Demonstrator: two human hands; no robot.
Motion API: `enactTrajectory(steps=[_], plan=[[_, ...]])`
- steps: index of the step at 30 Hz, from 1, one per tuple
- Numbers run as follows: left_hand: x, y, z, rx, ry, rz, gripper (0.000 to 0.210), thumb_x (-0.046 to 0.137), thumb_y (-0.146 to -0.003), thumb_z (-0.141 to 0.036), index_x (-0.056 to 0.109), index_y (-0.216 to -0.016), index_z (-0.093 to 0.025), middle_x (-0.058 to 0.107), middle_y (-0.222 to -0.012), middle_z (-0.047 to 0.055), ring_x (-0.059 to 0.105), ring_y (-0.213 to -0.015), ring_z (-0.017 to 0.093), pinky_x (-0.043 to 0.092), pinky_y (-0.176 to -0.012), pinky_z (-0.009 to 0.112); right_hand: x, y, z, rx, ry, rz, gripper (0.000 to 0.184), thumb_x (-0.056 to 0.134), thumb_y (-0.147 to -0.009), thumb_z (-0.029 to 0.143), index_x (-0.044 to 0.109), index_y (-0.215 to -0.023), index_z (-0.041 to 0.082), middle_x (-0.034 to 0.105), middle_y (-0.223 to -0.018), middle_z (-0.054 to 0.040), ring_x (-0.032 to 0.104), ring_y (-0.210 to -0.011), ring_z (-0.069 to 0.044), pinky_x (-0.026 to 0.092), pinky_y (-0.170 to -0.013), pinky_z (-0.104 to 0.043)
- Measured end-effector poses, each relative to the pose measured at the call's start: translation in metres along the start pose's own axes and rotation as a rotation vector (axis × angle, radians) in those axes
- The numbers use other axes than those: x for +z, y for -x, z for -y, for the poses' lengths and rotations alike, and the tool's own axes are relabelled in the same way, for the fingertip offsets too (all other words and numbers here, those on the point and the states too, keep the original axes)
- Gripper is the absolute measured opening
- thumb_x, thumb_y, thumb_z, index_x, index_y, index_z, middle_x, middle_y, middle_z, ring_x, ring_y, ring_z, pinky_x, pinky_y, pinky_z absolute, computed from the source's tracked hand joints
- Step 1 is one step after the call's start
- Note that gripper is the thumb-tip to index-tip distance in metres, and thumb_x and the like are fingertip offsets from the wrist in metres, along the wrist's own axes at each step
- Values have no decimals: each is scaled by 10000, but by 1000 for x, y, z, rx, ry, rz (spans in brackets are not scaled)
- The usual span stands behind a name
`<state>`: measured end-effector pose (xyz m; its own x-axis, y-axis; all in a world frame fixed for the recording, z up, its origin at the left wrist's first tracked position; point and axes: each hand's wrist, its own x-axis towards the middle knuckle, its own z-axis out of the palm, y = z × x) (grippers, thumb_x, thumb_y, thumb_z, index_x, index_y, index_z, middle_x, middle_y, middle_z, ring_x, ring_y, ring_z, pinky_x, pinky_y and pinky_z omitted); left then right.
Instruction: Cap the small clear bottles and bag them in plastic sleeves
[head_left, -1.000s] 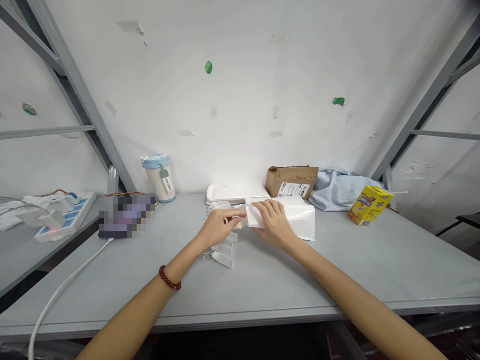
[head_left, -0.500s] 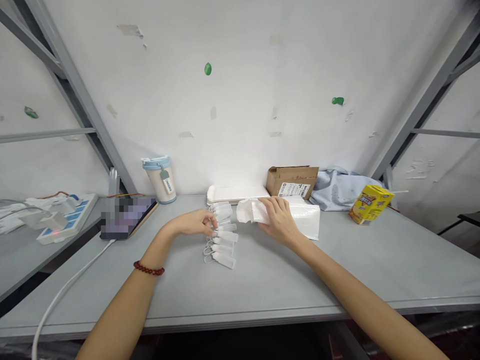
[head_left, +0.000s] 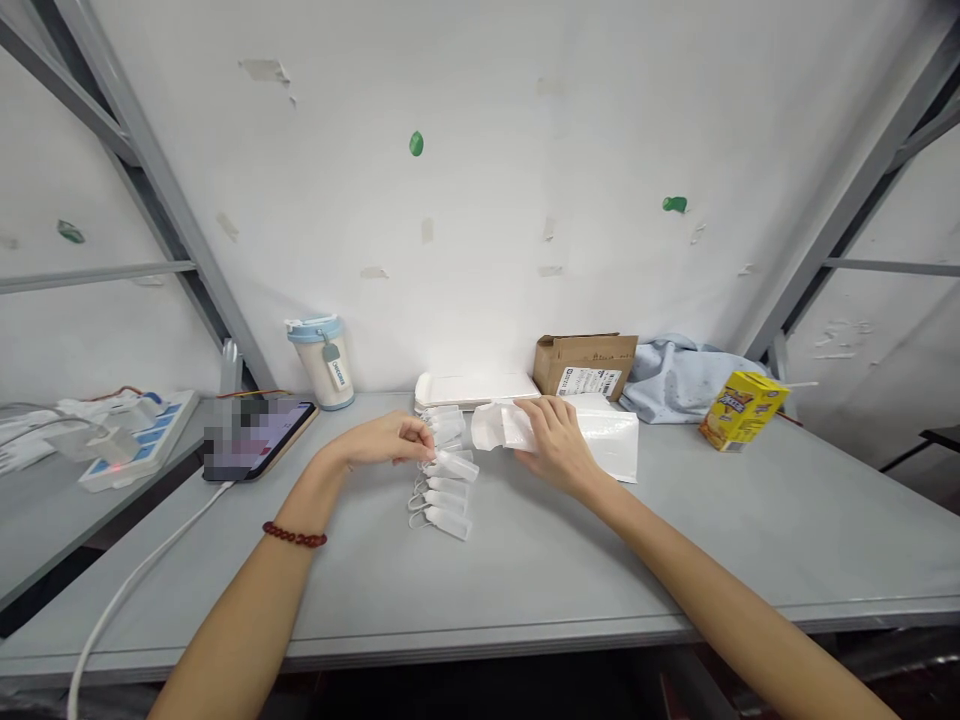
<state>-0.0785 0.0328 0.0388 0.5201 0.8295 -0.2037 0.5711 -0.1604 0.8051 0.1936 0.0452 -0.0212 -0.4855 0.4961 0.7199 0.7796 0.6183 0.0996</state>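
My left hand [head_left: 390,440] has its thumb and finger pinched on one end of a small translucent white tag [head_left: 459,467]. Beneath and beside it, several like tags [head_left: 448,523] with thin white loops lie in a column on the grey table. Farther back, more of these tags [head_left: 442,425] overlap one another. My right hand [head_left: 555,440] is closed over a white padded mailing envelope [head_left: 616,445], whose open, crinkled mouth faces left toward the tags. The inside of the envelope and the thumb's grip are partly hidden.
Behind stand a stack of flat white envelopes [head_left: 480,388], a brown cardboard box [head_left: 585,365] and a light blue cloth [head_left: 675,380]. A yellow drink carton [head_left: 739,412] is at right. At left are a cup [head_left: 324,365], a charging phone [head_left: 262,440] and a power strip [head_left: 142,440].
My left thumb and finger have closed on one tag and raised it slightly off the row, shifting it a little right. My right hand and the envelope stay nearly still.
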Motion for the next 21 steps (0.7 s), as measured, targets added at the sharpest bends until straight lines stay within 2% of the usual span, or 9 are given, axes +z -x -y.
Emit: enactTrajectory(steps=[2, 4, 7, 9, 13, 17, 21], plan=[[-1, 2, -3, 52, 90, -47, 182, 631, -700, -348, 611, -712, -167, 526, -635, -23, 414, -574, 94, 320, -529, 214, 0, 0, 0, -5, -4, 3, 545, 571, -684, 160, 397, -1199, 120, 539, -1080, -148, 432, -1021, -301, 350, -843, -425], [2, -1, -3, 74, 164, -144, 190, 649, -691, -348, 613, -716, -163, 519, -614, -28, 424, -567, 91, 334, -539, 216, 1, 0, 0, -13, -13, 9, 545, 568, -687, 159, 391, -1201, 118, 538, -1091, -151, 437, -1042, -298, 345, -846, -425], [12, -12, 0, 67, 243, -308, 206, 677, -659, -342, 625, -710, -149, 536, -614, -15, 458, -577, 99, 347, -529, 217, 1, 0, 0, -16, -25, 22, 548, 570, -697, 169, 381, -1209, 121, 539, -1105, -153, 442, -1061, -299, 341, -846, -424], [21, -20, 2, 51, 274, -369, 220, 690, -640, -342, 643, -704, -137, 558, -627, 2, 472, -579, 102, 348, -514, 215, 2, 1, 2, -18, -25, 38, 553, 573, -707, 181, 372, -1219, 127, 545, -1106, -151, 458, -1045, -298, 340, -844, -425], [41, -33, 2, 39, 296, -417, 240, 708, -611, -353, 681, -698, -132, 577, -598, 14, 473, -548, 106, 322, -468, 215, 4, 2, 6, -40, -20, 85, 571, 586, -707, 180, 360, -1228, 123, 568, -1067, -141, 497, -958, -286, 355, -829, -417], [54, -38, 1, 95, 222, -403, 229, 674, -657, -364, 719, -722, -150, 562, -537, -4, 438, -497, 97, 294, -461, 225, 5, 3, 9, -65, -36, 118, 583, 596, -690, 150, 364, -1224, 113, 575, -1002, -125, 500, -895, -273, 385, -783, -381], [59, -41, 2, 223, 182, -475, 211, 672, -676, -364, 738, -762, -183, 647, -694, 21, 526, -653, 139, 380, -584, 247, 5, 3, 9, -78, -37, 89, 579, 593, -693, 157, 359, -1221, 119, 572, -1000, -123, 495, -889, -275, 388, -775, -386]])
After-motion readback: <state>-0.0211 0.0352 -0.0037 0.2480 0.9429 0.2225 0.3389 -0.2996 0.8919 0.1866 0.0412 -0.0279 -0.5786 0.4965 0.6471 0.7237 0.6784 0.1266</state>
